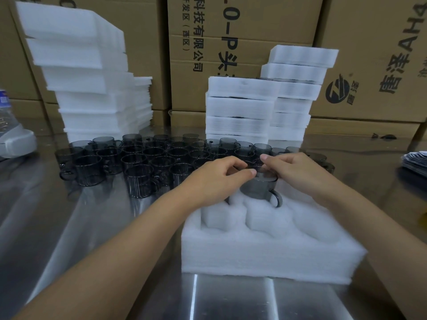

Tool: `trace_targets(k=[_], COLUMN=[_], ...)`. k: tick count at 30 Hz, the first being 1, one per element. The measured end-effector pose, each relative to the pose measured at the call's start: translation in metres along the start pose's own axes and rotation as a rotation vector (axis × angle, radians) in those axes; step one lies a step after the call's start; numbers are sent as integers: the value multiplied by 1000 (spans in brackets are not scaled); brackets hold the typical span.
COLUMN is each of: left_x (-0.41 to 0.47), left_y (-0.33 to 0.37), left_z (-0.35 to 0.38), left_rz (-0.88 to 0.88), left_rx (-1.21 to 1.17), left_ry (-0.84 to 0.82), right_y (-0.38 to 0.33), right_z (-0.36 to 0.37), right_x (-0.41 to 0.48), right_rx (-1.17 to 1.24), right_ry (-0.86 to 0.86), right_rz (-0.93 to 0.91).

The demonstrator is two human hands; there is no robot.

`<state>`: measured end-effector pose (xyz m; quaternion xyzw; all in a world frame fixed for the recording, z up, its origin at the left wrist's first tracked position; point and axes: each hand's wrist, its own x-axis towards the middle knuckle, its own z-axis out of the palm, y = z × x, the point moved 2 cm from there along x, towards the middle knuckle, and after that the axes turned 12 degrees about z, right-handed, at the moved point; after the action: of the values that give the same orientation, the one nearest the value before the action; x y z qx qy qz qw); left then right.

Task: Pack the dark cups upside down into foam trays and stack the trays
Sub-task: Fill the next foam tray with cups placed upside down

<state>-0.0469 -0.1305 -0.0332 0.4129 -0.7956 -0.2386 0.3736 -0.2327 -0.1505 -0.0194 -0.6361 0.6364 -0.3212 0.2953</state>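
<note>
A bare steel worktop (97,227) runs out from the near edge, and on it sits a white foam tray (265,252), thick-walled, with rounded pockets cut into its top. Over the far row of pockets both hands meet on one cup (258,187). The left hand (219,175) pinches its upper edge between thumb and curled fingers, and the right hand (293,169) does the same from the other side. The cup is dark, smoky, see-through glass. It appears to be mouth down, its lower part sunk into a far pocket and its loop handle pointing toward the near right.

Just behind the tray stands a crowd of loose cups (138,162), upright in rows. They are the same grey glass, with vertical ribs and small handles.

Further back, on the left, rises a leaning stack of empty foam (92,77). Two packed stacks (240,107) stand in the middle, with dark slivers showing between their layers. A plastic bottle (11,125) with a blue label sits at the left edge, and a pile of dark flat sheets (416,161) at the right edge.

Cardboard boxes (254,26) wall off the back. The printing on them lies sideways: "科技有限公司", "(西区)", and large characters "0-P头". The right-hand box carries a round dark logo (337,88) with a Z-like stroke and large letters "AHA".
</note>
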Motion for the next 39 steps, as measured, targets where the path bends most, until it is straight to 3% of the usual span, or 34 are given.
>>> trace_targets(k=[10,39], left_x=[1,3], left_y=[-3,-2], left_z=[-4,-5], left_rz=[7,29], left_rx=[-82,-25], left_ry=[-62,-192], right_y=[8,9], right_z=[-21,-11], right_x=[-3,13], right_rx=[-82,-113], right_ry=[-350,-403], right_rz=[-31,-133])
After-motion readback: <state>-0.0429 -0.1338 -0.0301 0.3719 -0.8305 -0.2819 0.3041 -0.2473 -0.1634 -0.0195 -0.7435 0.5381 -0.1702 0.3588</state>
